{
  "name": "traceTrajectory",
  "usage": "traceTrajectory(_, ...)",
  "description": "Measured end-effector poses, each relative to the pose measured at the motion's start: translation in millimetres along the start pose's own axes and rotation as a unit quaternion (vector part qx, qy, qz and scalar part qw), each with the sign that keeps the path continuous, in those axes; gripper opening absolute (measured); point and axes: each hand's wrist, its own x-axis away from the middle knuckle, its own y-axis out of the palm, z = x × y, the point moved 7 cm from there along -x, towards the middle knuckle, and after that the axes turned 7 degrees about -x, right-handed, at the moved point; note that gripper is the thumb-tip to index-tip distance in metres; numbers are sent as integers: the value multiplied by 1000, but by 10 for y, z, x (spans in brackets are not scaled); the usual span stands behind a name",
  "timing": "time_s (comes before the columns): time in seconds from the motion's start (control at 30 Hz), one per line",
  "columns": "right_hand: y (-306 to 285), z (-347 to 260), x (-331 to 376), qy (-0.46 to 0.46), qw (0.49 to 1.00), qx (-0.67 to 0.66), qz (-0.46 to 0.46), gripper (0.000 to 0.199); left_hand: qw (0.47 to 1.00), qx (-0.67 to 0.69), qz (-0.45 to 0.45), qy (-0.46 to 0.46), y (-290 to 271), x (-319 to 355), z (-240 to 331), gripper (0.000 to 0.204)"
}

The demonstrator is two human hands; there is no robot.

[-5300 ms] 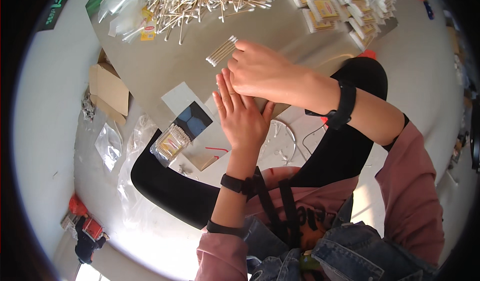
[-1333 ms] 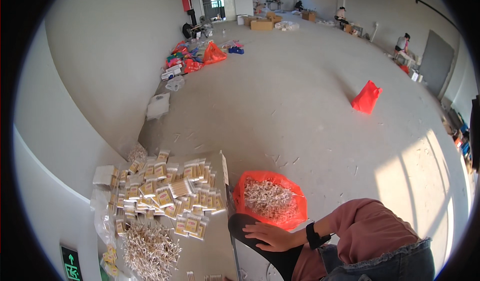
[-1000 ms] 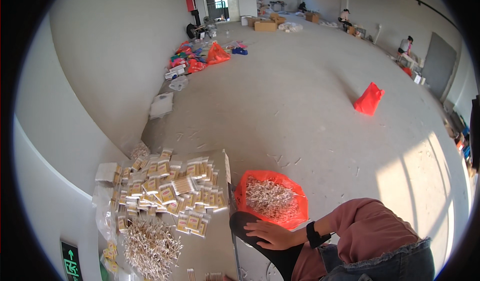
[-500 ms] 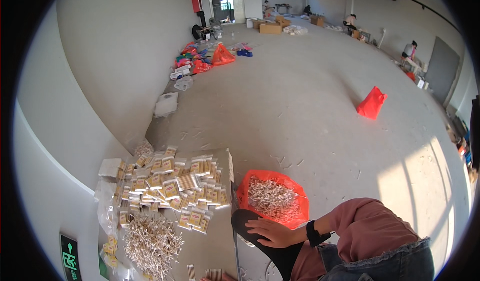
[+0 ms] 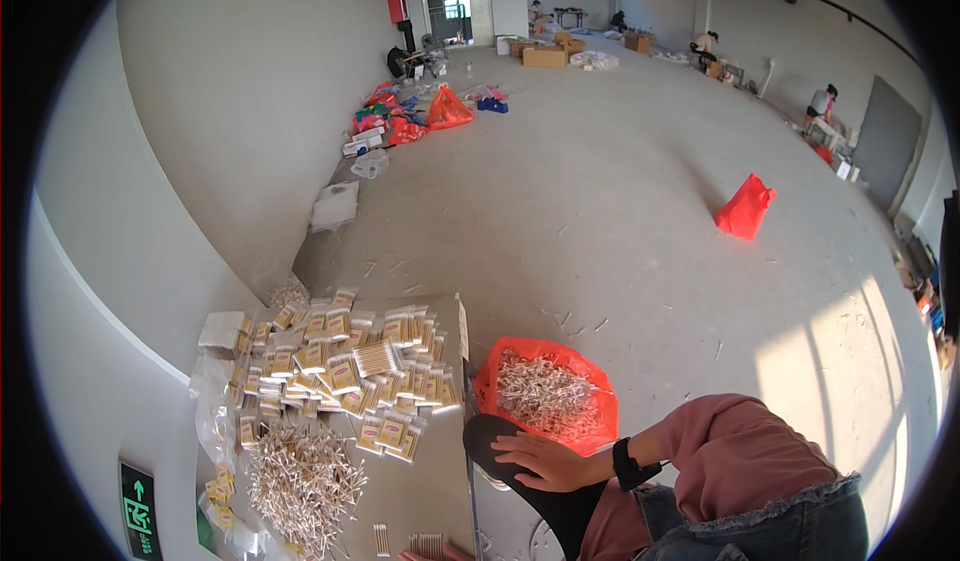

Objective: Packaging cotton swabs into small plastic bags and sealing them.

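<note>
A grey floor [image 5: 600,211] spans the room; at left, a grey table [image 5: 425,481] bears a heap of loose cotton swabs [image 5: 305,483]. Right of it lies a row of cotton swabs [image 5: 427,544], long axes pointing away from the person. The left hand [image 5: 457,552] is at the row, mostly cut off; its grip cannot be told. The right hand [image 5: 545,461], fingers loosely spread, holding nothing, rests on a black-clad knee [image 5: 492,446].

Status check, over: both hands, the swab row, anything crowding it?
Right hand open, resting on knee. Left hand at swab row, mostly out of frame, grip unclear. Small swab bundle left of row, loose pile beyond.
</note>
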Motion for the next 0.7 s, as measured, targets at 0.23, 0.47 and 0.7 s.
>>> traceTrajectory(0.23, 1, 0, 1, 0, 1000, -5, 4, 46, 1000, 4, 6, -1, -49, -18, 30, 76)
traceTrajectory(0.47, 7, 6, 3, -2, 1000, 1, 5, 47, 999, 25, 22, 6, -22, -4, 3, 76)
traceTrajectory(0.7, 7, 3, 7, 0, 1000, 4, 1, 49, 999, 26, 18, 6, -82, -19, 33, 76)
